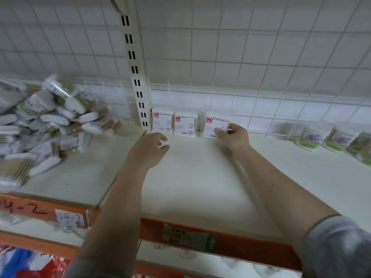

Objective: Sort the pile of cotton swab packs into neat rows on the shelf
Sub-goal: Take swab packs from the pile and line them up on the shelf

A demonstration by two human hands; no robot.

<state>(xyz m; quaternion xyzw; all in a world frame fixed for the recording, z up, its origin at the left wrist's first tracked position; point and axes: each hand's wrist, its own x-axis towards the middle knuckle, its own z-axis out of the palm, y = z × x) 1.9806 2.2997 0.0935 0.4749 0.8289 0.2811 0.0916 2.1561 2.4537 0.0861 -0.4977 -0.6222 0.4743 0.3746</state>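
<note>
Right fingers [220, 131] pinch upright third pack [215, 125]; left fingers [162, 142] loosely curled, empty.

- A white wire grid panel [261, 47] forms the back of the unit, with pale wall behind it.
- A cream slotted upright [135, 71] runs down the grid, its paired dark slots stacked one above another.
- The shelf board [196, 183] is off-white and matte, meeting a second board at a seam on the left.
- An orange front rail [241, 243] edges the boards and carries a handwritten label [69, 217] reading "04-2".
- Light is soft and even, without hard shadows.
</note>
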